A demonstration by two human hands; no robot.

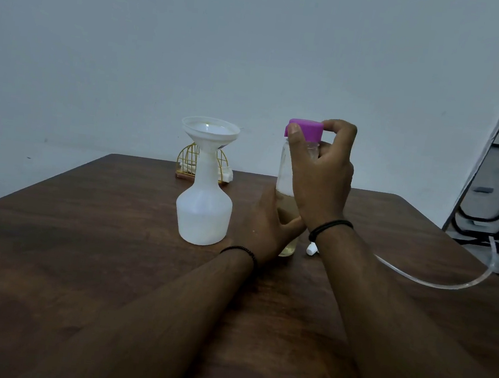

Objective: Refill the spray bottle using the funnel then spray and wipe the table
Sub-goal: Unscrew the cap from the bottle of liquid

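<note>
Both forearms reach fwd over the dark brown wooden counter, each wrist with a black band.

Left hand: wrapped round the lower body of the clear plastic refill bottle w/ pale yellowish liquid, which stands upright on the counter. Right hand: directly above the left, thumb and forefinger pinching the purple screw cap; other fingers curled below it.

Handling (est.): bottle approx. half full, so moderate weight; thin wall likely flexes if squeezed; smooth, possibly slippery. Hold low on the body, turn the cap at its rim. Cap is on; pour not yet begun.

Just right of the left hand, a small white tip on a clear tube lies on the counter.

Left of both hands: white translucent plastic spray bottle, head off, white plastic funnel seated in its neck. Light, top-heavy; steady it when pouring.

Beyond: gold wire holder w/ white items at the far edge.
</note>
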